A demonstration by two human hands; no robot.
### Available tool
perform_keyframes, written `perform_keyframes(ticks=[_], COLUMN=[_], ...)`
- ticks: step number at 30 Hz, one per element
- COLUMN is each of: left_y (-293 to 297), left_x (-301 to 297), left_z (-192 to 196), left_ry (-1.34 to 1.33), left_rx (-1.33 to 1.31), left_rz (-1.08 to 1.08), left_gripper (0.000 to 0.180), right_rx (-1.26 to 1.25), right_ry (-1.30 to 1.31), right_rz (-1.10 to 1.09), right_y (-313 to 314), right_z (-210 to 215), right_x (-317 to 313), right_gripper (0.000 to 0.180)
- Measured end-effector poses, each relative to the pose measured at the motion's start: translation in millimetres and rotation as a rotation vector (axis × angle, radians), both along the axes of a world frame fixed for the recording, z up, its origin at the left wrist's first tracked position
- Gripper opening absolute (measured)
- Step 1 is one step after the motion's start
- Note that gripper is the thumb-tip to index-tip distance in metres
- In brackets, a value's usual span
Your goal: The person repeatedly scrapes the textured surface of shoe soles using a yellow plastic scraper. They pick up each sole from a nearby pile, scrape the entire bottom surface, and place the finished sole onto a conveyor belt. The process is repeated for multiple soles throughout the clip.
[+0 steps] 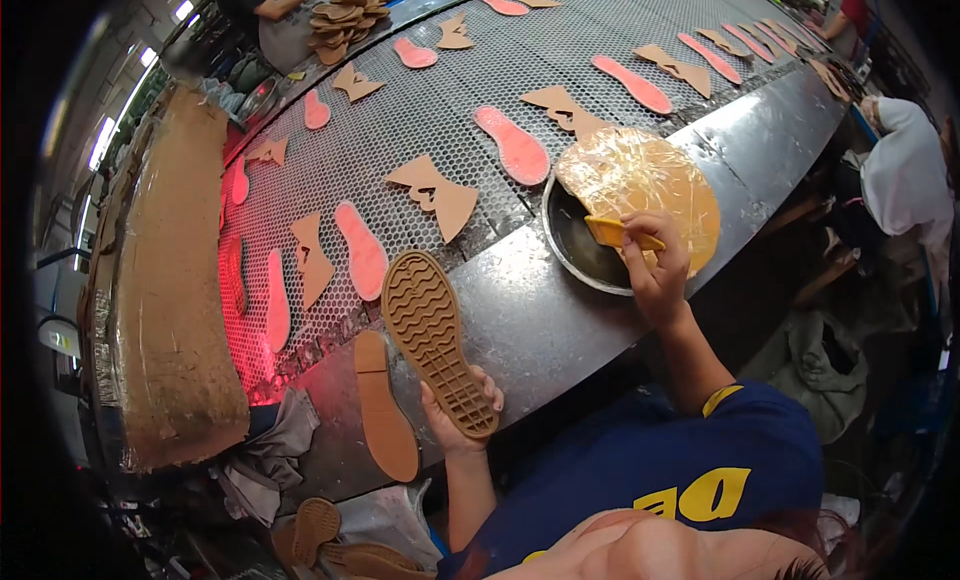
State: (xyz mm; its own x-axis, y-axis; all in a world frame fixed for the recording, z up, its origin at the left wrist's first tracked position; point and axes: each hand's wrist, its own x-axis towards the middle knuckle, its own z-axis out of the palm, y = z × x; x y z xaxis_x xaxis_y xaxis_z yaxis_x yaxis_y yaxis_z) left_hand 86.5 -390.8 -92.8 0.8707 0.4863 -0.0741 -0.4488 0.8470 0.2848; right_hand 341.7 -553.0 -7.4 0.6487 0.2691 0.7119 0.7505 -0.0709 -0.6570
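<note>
My left hand (460,420) is closed round the lower end of a brown shoe sole (425,325), whose wavy and gridded tread faces up. Just left of it, a second, smooth tan sole (386,410) rests along the metal ledge. My right hand (657,265) pinches a flat yellow tool (620,233) over a round metal bowl (553,230); the fingers hide part of it, and its kind is unclear. A yellow disc (640,170) wrapped in clear film covers much of the bowl. What the bowl holds shows only as dark.
Beyond the metal ledge (560,310) runs a mesh conveyor (420,110) with pink insoles (512,145) and tan cut-outs (435,195) in rows. Left stands a brown board (175,280). More soles (315,530) lie below left. A co-worker (275,20) stands by piled soles (345,20) far left.
</note>
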Motion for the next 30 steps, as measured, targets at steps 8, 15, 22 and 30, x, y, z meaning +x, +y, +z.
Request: perform_keyframes(ticks=[8,15,22,30], left_y=[-3,-25,-24,-29], left_x=[3,6,16,17], left_z=[-12,-7,-11,-5], left_ry=[-0.046,-0.107,-0.101,-0.097], left_rx=[0.068,0.052,0.008,0.026], left_rz=[-0.020,-0.100,-0.087,-0.130], left_gripper=[0.072,0.066,0.063,0.064], right_rx=[-0.329,-0.190,0.317,0.103], right_ry=[0.046,0.124,0.454,-0.048], right_rz=[0.143,0.248,0.297,0.421], right_y=[-1,-6,2,43], right_z=[-1,-5,-19,-1], right_x=[3,7,8,-41], right_gripper=[0.022,0.020,0.012,0.032])
